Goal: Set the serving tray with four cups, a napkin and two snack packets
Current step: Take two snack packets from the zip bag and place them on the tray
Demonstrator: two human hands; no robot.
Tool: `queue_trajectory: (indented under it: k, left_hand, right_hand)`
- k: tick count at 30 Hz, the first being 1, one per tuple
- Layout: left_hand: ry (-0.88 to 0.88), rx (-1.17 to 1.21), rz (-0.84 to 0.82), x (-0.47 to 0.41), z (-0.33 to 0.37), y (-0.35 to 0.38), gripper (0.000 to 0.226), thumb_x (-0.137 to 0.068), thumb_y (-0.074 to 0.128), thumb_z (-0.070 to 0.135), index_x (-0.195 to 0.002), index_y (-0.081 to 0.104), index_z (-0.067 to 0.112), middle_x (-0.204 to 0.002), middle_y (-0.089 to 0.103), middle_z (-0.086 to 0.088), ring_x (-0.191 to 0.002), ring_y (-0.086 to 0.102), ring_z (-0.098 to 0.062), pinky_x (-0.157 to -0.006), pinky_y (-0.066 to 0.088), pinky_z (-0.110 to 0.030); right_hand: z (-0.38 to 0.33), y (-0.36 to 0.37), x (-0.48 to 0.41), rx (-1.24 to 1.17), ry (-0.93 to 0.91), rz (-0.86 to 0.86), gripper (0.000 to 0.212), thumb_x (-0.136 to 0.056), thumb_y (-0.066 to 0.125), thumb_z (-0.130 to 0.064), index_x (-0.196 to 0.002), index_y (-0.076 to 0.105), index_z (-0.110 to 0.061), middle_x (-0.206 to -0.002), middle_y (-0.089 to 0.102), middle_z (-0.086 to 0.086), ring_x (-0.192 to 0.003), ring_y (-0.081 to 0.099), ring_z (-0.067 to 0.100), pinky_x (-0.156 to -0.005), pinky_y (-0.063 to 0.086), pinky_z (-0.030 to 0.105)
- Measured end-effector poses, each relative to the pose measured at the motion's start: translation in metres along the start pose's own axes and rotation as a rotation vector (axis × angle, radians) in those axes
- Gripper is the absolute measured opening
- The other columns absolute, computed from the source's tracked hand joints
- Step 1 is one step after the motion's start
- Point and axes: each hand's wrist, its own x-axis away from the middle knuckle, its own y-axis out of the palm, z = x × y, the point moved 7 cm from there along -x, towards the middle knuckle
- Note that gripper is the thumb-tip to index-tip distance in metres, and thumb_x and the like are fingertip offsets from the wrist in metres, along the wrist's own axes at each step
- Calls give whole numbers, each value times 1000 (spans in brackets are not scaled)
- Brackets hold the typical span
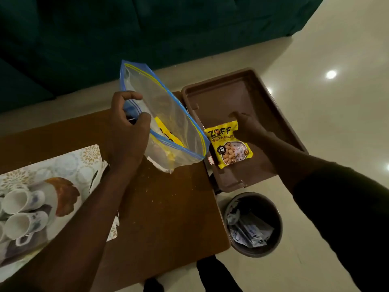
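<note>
Your brown bench (160, 207) fills the lower left of the frame; the brown serving tray (221, 98), right of centre, holds nothing but what you bring. Your left hand (128, 123) pinches the zip bag (168, 114) mouth open, probably easing access to the second packet (163, 131) inside. Your right hand (247, 128) grips the yellow snack packet (230, 146) by its top, low over the tray. The cups (19, 211) wait at lower left.

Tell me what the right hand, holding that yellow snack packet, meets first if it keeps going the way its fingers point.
The right hand points up-left over the brown tray. Going on, it would likely meet the tray's bare floor, then its far rim; depth is unclear.
</note>
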Motion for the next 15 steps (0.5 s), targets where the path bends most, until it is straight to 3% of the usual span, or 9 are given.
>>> queue_trajectory:
  k: [3,5,6,7,9,12,15]
  left_hand:
    - [-21,4,4,-4,0,2,32,-68,53,29,-98,53,41,-73,57,14,-58,55,-17,-55,55,-52]
    - [-14,10,-3,-4,2,4,32,-69,53,28,-99,53,41,-70,56,16,-56,55,-17,-52,54,-51]
    - [-11,8,-9,-4,3,5,32,-69,53,28,-99,53,40,-69,57,17,-55,55,-17,-51,53,-50]
    - [-13,7,-16,-4,5,7,33,-69,53,28,-100,53,39,-67,57,16,-55,56,-18,-51,53,-48]
    - [-23,32,-29,-4,9,9,33,-69,53,26,-101,55,36,-68,55,12,-56,56,-20,-51,51,-43]
    - [9,93,-51,-3,18,10,32,-70,51,17,-101,55,26,-70,53,9,-51,49,-12,-48,45,-31]
    - [11,108,-44,-2,23,7,31,-70,50,12,-99,57,20,-59,47,8,-46,43,-6,-44,40,-23]
  right_hand:
    - [-39,-56,7,-228,-109,326,25,-78,56,1,-97,69,-7,-91,66,10,-80,59,18,-73,52,33]
    - [-89,-101,30,-454,-234,501,22,-77,55,-5,-66,61,-23,-65,61,-3,-61,55,8,-58,46,25]
    - [-115,-116,43,-599,-309,485,23,-75,55,-7,-63,57,-26,-60,61,-6,-57,55,5,-56,45,21]
    - [-140,-123,55,-758,-393,382,23,-74,54,-6,-65,59,-27,-61,64,-7,-57,60,4,-57,47,19]
    - [-185,-116,74,-844,-489,90,23,-77,54,-2,-69,65,-22,-67,70,-2,-62,68,9,-61,55,21]
    - [-212,-73,72,-428,-393,-224,19,-84,54,-5,-81,71,-13,-83,74,6,-75,72,15,-71,58,18]
    - [-204,-27,55,-74,-198,-352,25,-90,55,-18,-107,67,-4,-108,70,14,-92,66,26,-64,49,26]
